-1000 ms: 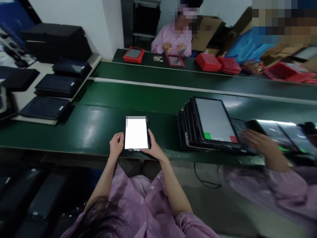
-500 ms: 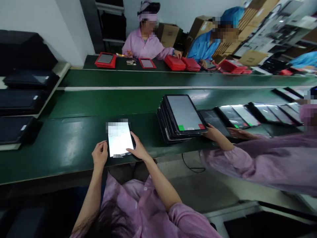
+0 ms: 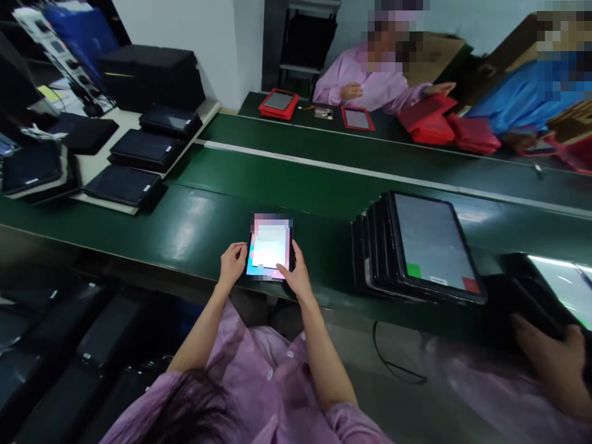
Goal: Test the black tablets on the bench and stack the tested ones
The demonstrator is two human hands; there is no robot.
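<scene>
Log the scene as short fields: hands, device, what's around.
Left hand: curled beside the tablet's left edge; contact unclear
Right hand: holds the tablet's right edge, thumb over the lower screen
Tablet: screen lit, over the green bench
Right: stack of tablets, top screen showing green and red squares
Across: red cases, a co-worker's hand close by

Tablet (image 3: 269, 248) seemingly in right hand (image 3: 297, 276)

The lit tablet (image 3: 269, 246) is white, pink and blue, the bench (image 3: 194, 225) dark green.
</scene>
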